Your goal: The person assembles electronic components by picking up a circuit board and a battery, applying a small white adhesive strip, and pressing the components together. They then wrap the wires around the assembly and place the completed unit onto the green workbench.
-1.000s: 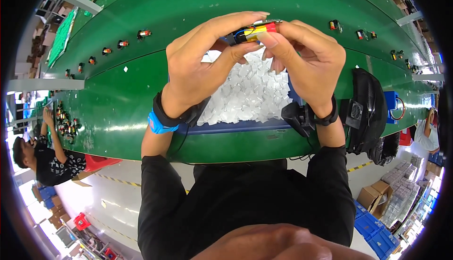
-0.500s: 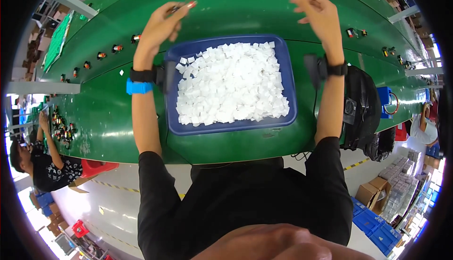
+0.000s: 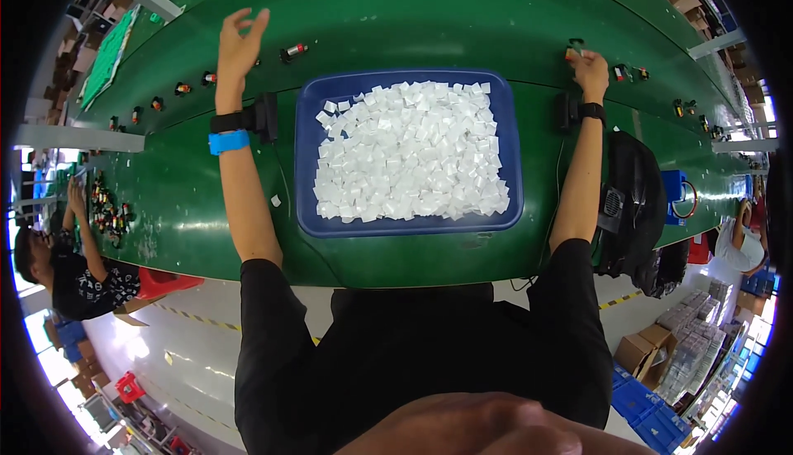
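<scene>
My left hand (image 3: 238,48) is raised over the green surface at the far left, its fingers spread and empty. A little to its right lies a small motor-like part (image 3: 293,52) with a silver body and a red end. At the far right, my right hand (image 3: 591,73) pinches another small motor-like part (image 3: 573,48), dark with an orange-red patch; the fingers partly cover it. Between my forearms sits a blue tray (image 3: 306,157) heaped with small white squares (image 3: 413,153).
More small parts (image 3: 182,89) line the green table (image 3: 413,261) on the left, others (image 3: 632,73) on the right. A black bag (image 3: 632,199) and a blue object (image 3: 674,195) stand to my right. A co-worker (image 3: 78,277) works at the far left.
My left hand has let go of the part with the red end, which now lies on the surface, and moved left. My right hand has come down and taken hold of a small part.
</scene>
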`<state>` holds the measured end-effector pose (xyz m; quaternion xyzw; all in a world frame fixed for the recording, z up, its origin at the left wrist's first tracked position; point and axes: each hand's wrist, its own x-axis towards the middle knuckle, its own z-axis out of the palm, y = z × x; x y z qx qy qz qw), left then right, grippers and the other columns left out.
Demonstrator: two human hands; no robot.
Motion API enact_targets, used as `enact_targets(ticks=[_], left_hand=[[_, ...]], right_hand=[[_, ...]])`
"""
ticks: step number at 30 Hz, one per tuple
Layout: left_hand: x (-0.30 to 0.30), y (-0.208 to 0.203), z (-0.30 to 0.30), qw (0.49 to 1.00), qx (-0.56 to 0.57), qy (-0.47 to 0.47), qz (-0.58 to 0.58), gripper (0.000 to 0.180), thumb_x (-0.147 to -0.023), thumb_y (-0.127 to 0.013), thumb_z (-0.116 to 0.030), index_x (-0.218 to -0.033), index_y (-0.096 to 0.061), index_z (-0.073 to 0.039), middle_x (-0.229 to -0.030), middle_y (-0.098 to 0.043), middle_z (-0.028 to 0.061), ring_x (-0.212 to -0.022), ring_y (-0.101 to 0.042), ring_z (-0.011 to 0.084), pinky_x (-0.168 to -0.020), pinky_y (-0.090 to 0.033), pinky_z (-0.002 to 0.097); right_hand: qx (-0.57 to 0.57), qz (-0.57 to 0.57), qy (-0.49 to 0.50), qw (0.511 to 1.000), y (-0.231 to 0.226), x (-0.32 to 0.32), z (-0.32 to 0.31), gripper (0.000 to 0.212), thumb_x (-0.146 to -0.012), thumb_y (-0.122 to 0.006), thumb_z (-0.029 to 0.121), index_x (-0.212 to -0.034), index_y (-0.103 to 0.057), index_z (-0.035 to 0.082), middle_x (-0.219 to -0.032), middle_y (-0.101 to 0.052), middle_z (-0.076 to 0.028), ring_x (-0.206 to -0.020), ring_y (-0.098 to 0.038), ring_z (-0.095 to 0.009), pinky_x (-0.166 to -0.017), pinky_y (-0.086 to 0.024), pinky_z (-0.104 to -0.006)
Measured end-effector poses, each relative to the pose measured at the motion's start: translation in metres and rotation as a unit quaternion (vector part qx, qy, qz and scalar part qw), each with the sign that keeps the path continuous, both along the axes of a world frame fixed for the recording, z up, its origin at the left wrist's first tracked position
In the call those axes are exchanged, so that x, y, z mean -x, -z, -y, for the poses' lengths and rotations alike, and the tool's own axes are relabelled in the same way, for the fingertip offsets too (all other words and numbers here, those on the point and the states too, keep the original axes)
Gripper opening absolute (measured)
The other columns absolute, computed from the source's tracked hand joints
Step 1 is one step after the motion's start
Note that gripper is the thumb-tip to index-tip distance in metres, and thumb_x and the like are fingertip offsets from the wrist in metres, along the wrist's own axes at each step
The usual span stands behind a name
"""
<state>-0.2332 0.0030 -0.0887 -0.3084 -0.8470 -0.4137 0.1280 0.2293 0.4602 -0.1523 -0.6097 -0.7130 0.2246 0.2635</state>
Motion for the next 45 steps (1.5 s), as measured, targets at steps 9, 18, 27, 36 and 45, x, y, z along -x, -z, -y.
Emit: enact_targets(ticks=[9,18,27,36,45], left_hand=[[-0.163,-0.096,-0.032,0.864,0.028,0.304,0.400,0.056,-0.104,-0.046,-0.052,-0.115,-0.066,-0.001,-0.090,-0.070,0.0050,-0.059,-0.050,0.0059,-0.045,-0.039,0.0207],[-0.177,-0.082,-0.038,0.776,-0.003,0.469,0.423,0.045,-0.101,-0.059,-0.041,-0.114,-0.064,0.001,-0.092,-0.070,0.0072,-0.062,-0.054,0.0081,-0.048,-0.044,0.0212],[-0.177,-0.094,-0.031,0.746,-0.080,0.433,0.500,0.040,-0.100,-0.061,-0.037,-0.117,-0.065,0.000,-0.096,-0.067,0.0061,-0.074,-0.057,0.0083,-0.054,-0.049,0.0224],[-0.189,-0.092,-0.030,0.850,-0.054,0.406,0.331,0.029,-0.097,-0.063,-0.025,-0.110,-0.067,0.001,-0.093,-0.066,0.0070,-0.069,-0.056,0.0077,-0.051,-0.050,0.0239],[-0.194,-0.089,-0.031,0.890,-0.066,0.372,0.256,0.025,-0.095,-0.063,-0.021,-0.111,-0.063,-0.002,-0.079,-0.060,0.0036,-0.060,-0.054,0.0073,-0.049,-0.049,0.0242]], right_hand=[[-0.252,-0.120,-0.503,0.818,-0.135,0.114,0.229,0.010,-0.090,-0.072,0.012,-0.095,-0.070,0.004,-0.091,-0.074,-0.006,-0.077,-0.070,-0.016,-0.065,-0.053,-0.0277],[-0.302,-0.181,-0.520,0.778,-0.139,0.116,0.273,0.012,-0.081,-0.074,-0.001,-0.092,-0.071,0.004,-0.094,-0.074,-0.008,-0.078,-0.071,-0.024,-0.067,-0.057,-0.0319],[-0.390,-0.194,-0.533,0.725,-0.149,0.113,0.273,0.015,-0.081,-0.077,0.002,-0.094,-0.070,0.003,-0.094,-0.075,-0.008,-0.082,-0.073,-0.024,-0.068,-0.057,-0.0299],[-0.143,-0.204,-0.498,0.830,-0.139,0.116,0.279,0.015,-0.089,-0.075,0.012,-0.097,-0.068,0.001,-0.091,-0.073,-0.007,-0.083,-0.072,-0.015,-0.066,-0.056,-0.0263],[-0.085,-0.268,-0.441,0.852,-0.149,0.117,0.279,0.018,-0.094,-0.070,0.016,-0.105,-0.069,0.001,-0.102,-0.071,-0.006,-0.089,-0.071,-0.015,-0.080,-0.056,-0.0293]])
